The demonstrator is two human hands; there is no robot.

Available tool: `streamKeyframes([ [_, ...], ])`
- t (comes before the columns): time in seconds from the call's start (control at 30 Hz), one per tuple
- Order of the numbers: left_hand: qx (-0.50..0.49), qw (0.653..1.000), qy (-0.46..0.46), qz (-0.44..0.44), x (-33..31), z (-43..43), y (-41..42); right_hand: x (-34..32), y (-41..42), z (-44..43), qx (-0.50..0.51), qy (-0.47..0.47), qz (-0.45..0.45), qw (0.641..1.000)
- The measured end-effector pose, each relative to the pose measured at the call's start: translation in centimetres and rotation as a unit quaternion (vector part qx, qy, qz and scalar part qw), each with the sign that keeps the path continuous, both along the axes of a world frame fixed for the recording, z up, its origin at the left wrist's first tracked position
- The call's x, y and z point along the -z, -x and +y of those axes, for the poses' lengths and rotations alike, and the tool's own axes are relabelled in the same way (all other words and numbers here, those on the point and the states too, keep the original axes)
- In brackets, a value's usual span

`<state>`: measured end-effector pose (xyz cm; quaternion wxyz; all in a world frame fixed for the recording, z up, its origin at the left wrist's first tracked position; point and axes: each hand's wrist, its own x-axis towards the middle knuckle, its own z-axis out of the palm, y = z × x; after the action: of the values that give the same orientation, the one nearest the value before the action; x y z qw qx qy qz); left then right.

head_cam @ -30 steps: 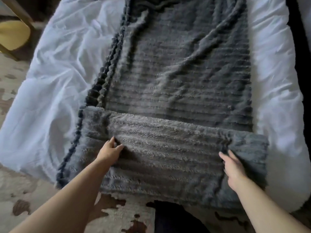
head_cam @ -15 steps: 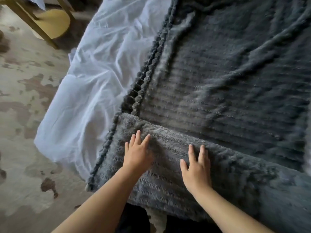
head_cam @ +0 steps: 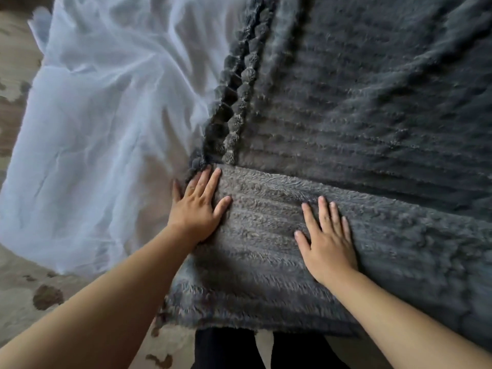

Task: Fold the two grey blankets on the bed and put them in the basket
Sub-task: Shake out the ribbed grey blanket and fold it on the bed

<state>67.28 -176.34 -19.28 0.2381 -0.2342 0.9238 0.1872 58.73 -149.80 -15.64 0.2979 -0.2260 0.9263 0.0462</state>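
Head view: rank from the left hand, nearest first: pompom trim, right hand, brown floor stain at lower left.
1. Pompom trim: at the left hand's fingertips, running up.
2. Right hand: to its right, on the folded blanket.
3. Floor stain: lower left, farthest.

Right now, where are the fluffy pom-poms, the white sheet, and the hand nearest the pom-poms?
pom-poms (head_cam: 234, 102): head view, middle of the row.
white sheet (head_cam: 106, 115): head view, wrinkled middle.
left hand (head_cam: 198, 206): head view, back of hand.
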Motion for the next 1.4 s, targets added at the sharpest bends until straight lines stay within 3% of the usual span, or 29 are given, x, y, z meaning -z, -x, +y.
streamKeyframes([
  [0.17,-0.106,0.993,0.022,0.041,-3.4,4.7,3.7,0.1,-0.4,-1.1,0.035,-0.044,-0.017,0.998],
  [0.3,-0.036,0.991,-0.048,0.122,-5.8,12.1,4.2,-0.6,0.1,-0.8,0.04,-0.008,-0.033,0.999],
  [0.43,-0.036,0.992,-0.107,0.065,-3.1,15.3,2.8,-0.4,1.1,1.3,0.0,0.061,-0.026,0.998],
  [0.63,-0.018,0.997,-0.077,0.018,2.1,14.8,3.8,2.1,3.9,6.8,-0.107,0.138,-0.006,0.985],
  [0.73,-0.019,0.999,-0.013,-0.034,2.8,15.2,4.0,2.7,6.1,11.2,-0.149,0.164,0.007,0.975],
  [0.83,-0.049,0.989,0.068,-0.119,0.8,17.1,5.7,3.0,9.5,18.2,-0.096,0.153,0.044,0.983],
  [0.9,-0.133,0.973,0.091,-0.162,-1.9,20.3,7.9,2.8,11.7,24.5,-0.005,0.119,0.037,0.992],
  [0.97,-0.22,0.963,0.096,-0.12,-4.6,25.0,9.9,2.4,13.2,29.7,0.031,0.103,0.025,0.994],
  [1.0,-0.214,0.97,0.085,-0.071,-5.6,27.9,10.6,2.2,13.6,31.4,0.021,0.103,0.022,0.994],
  [1.1,-0.036,0.997,0.04,0.049,-6.5,37.0,11.6,2.1,14.1,32.8,-0.013,0.111,0.027,0.993],
  [1.27,0.015,0.995,0.043,-0.083,-0.3,40.8,12.6,3.2,15.6,34.7,-0.035,0.131,0.077,0.988],
  [1.4,0.026,0.994,0.039,-0.103,2.4,40.1,13.6,4.5,17.3,41.1,0.061,0.072,0.12,0.988],
])
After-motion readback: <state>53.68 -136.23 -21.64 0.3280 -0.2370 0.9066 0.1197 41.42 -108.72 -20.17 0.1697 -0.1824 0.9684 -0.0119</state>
